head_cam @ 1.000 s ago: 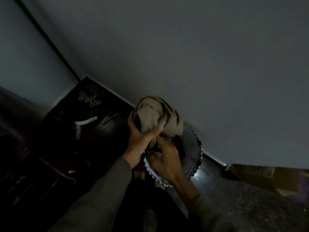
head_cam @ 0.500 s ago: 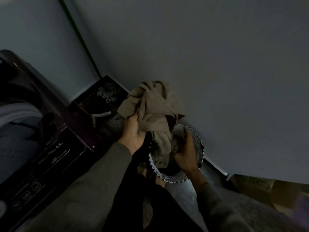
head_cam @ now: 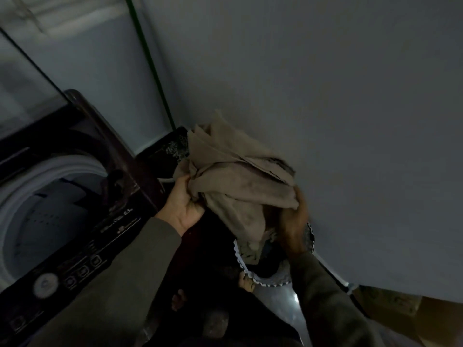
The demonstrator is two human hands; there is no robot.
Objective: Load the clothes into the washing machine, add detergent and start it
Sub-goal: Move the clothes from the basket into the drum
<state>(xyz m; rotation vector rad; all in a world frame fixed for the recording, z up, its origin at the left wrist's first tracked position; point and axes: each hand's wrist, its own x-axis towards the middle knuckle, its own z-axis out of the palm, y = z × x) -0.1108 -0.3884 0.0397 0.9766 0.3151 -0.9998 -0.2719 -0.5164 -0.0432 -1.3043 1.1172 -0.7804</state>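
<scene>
— So, where's the load?
— A beige garment [head_cam: 240,186] bunched above the basket [head_cam: 263,280], left hand [head_cam: 184,206] and right hand [head_cam: 293,216] both clutching it.
— Best move?
— Gather the dangling end, then swing left into the open drum [head_cam: 50,204].

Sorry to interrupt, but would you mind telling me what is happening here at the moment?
A person is lifting a bundle of beige clothes out of a laundry basket on the floor. The left hand grips the bundle's left side and the right hand holds its right side. The clothes hang above the basket. The washing machine stands to the left with its lid up and its drum open; nothing is loaded from this bundle yet.
</scene>
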